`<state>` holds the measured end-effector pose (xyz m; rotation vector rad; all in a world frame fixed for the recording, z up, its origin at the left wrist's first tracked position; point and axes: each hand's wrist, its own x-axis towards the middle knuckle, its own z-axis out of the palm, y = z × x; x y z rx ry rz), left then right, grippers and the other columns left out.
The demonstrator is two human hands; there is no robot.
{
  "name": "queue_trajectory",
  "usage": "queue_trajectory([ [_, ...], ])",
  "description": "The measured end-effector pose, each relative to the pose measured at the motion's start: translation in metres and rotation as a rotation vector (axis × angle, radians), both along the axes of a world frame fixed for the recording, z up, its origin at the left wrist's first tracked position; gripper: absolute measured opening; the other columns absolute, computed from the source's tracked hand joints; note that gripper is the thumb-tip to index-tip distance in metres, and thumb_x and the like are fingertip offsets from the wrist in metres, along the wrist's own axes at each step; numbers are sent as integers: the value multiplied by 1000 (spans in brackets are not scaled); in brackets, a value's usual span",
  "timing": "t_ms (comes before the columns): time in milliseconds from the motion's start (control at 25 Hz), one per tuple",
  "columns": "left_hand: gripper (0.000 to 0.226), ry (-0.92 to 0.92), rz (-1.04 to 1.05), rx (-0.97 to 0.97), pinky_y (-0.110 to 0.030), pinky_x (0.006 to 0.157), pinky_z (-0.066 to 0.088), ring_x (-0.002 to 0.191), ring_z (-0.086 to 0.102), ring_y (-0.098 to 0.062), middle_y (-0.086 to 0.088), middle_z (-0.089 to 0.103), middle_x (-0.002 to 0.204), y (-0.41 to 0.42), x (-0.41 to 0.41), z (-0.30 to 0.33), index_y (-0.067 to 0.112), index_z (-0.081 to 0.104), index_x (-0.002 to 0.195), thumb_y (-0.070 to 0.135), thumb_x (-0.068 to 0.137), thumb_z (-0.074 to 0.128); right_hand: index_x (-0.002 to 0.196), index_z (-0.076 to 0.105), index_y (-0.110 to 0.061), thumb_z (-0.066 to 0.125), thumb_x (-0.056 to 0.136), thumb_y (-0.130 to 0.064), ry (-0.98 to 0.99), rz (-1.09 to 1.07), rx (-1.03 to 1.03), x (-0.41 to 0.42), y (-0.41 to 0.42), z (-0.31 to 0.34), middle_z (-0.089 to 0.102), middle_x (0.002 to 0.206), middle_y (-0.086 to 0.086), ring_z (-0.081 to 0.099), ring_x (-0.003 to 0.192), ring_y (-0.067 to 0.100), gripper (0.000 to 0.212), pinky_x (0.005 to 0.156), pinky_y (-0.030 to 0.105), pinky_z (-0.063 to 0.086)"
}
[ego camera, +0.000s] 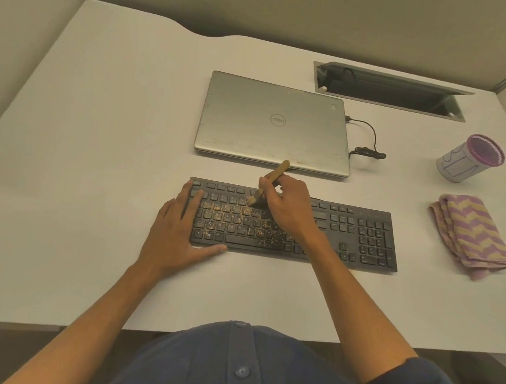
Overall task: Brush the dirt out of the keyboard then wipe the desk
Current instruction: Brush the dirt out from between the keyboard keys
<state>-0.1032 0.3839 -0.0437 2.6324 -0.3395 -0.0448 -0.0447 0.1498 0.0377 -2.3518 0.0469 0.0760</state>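
A black keyboard lies on the white desk, its left and middle keys speckled with tan crumbs. My right hand grips a wooden-handled brush, whose bristles touch the upper key rows near the keyboard's middle. My left hand rests flat on the keyboard's left end, fingers straight, thumb along the front edge. A folded purple and tan zigzag cloth lies to the right of the keyboard.
A closed silver laptop sits just behind the keyboard, with a black cable at its right side. A purple-rimmed cup stands at the right. An open cable hatch is at the back right. Partition walls enclose the desk.
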Motion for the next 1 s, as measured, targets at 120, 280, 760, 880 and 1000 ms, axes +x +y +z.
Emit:
queue_trajectory([
  [120,119,-8,2,-10,-47,119,28,143,31,-32,1,0,170,-1,-1,0,17,19,159,90,71,51,90,72,-15,51,98,-38,-32,-20,18,-1,1,1,70,90,-2,63,84,17,32,80,43,50],
  [280,119,-16,-3,-7,-48,120,28,143,32,-32,1,0,169,0,-1,1,17,19,159,91,71,49,91,69,-20,51,96,-41,-1,-14,44,-2,1,-2,69,88,-1,67,77,21,29,73,48,55],
  [760,118,-16,-6,-10,-50,117,32,140,33,-35,-2,3,169,0,0,0,17,19,158,90,71,49,94,71,-15,51,98,-35,0,12,26,-5,0,3,70,87,1,65,83,21,29,81,48,51],
  [880,118,-17,-4,-5,-50,117,31,140,33,-34,-3,3,169,1,0,0,17,19,158,91,71,48,93,71,-17,51,98,-37,9,78,-34,-5,2,4,70,85,2,64,81,22,28,80,46,51],
  [1000,118,-13,-8,-9,-50,118,31,141,32,-34,-1,1,169,0,0,1,18,17,159,92,71,47,87,71,-17,49,99,-36,-66,73,-110,-4,2,6,68,88,3,62,82,20,31,79,41,49],
])
